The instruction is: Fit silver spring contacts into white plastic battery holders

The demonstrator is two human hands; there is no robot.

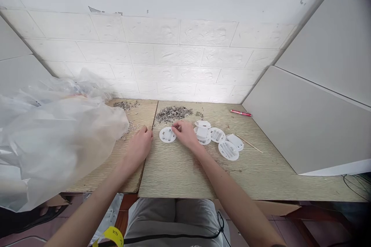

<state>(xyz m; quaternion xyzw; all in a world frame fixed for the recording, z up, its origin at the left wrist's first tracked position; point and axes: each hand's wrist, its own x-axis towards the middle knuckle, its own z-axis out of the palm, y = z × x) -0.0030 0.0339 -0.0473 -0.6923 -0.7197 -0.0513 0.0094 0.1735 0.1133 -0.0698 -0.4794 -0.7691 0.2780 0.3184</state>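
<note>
My right hand [184, 132] is pinched on a small dark piece, too small to name for sure, at the right edge of a round white plastic disc [167, 135]. That disc lies flat on the table and has slots and small metal bits in it. My left hand [141, 141] rests closed on the wood by the seam between two tabletops, left of the disc; whatever its fingers may hold is hidden. Just behind the disc spreads a pile of small metal parts [174, 113]. Several similar white discs [228, 150] lie to the right of my right hand, some overlapping.
A large translucent plastic bag [60, 135] covers much of the left tabletop, beside more scattered metal parts [126, 105]. A red pen [241, 113] and a thin wooden stick [249, 144] lie at right. A white brick-patterned wall [185, 58] and grey panels [315, 123] border the table.
</note>
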